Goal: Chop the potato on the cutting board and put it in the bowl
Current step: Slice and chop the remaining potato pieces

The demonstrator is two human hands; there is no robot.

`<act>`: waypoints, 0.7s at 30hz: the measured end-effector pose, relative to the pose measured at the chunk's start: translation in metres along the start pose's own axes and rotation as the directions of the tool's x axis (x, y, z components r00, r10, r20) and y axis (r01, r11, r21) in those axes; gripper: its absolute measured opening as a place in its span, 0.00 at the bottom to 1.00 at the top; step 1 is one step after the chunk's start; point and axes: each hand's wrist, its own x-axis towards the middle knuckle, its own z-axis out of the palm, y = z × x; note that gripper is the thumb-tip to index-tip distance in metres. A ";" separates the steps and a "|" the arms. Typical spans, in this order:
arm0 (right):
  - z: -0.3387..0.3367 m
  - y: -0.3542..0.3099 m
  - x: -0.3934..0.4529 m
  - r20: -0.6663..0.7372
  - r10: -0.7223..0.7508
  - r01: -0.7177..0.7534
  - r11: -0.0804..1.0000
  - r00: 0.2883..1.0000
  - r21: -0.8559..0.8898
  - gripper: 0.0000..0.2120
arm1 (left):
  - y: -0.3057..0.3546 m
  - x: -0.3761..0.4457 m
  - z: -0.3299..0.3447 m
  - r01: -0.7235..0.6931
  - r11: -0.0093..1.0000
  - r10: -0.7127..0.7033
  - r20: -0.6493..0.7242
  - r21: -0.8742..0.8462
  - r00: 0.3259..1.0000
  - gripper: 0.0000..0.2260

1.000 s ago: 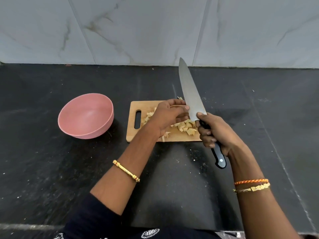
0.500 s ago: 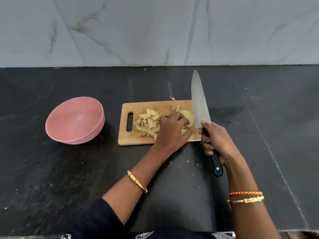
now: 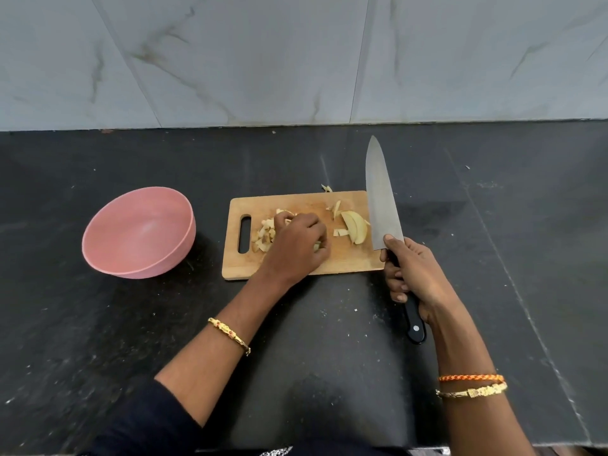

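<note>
Here the left hand [image 3: 296, 245] is down on the cutting board [image 3: 302, 200], on top of the small potato bits [image 3: 265, 233]. Its grip is curled in, and the fingers seem to be gathering the bits into a little pile. I think it does this so the bits can be scooped up and carried to the bowl. I cannot tell if it is really pinching any bits, because the back of the hand hides the fingertips.

The right hand [image 3: 416, 274] has its grip wrapped tight around the black handle of the knife [image 3: 381, 199]. The thumb rests up near the start of the blade. The blade points away from the person and sits off to the right edge of the board, away from the left hand's grip. That looks like a safe way to hold it while the other hand is busy.

The potato is in two groups on the board. The small cut bits lie under and just left of the left hand's grip, near the board's handle hole. A few big potato slices [image 3: 355, 228] lie between the two hands, just beside the blade. They are pale yellow, long and curved, and look like they still need cutting.

The pink bowl [image 3: 108, 222] sits on the dark counter [image 3: 98, 340], well to the left of the left hand's grip. Nothing is in it yet. One tiny scrap [image 3: 326, 188] lies on the counter just past the far edge of the board.
</note>
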 end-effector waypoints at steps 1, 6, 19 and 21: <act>0.001 0.000 0.001 0.001 0.000 0.000 1.000 1.000 -0.003 0.16 | -0.001 0.001 -0.002 0.006 1.000 -0.006 -0.005 0.012 1.000 0.02; 0.004 -0.002 0.003 0.002 -0.012 0.012 1.000 1.000 -0.008 0.16 | 0.008 0.004 0.002 0.077 0.996 -0.075 -0.049 0.034 0.996 0.08; -0.002 0.005 -0.003 -0.057 -0.028 0.024 0.996 0.998 -0.084 0.15 | 0.020 0.019 -0.005 0.187 0.957 -0.206 0.070 0.220 0.976 0.13; -0.001 0.005 -0.002 -0.071 -0.026 0.022 0.997 0.997 -0.068 0.15 | 0.023 0.018 -0.007 0.190 0.966 -0.195 0.011 0.176 0.981 0.13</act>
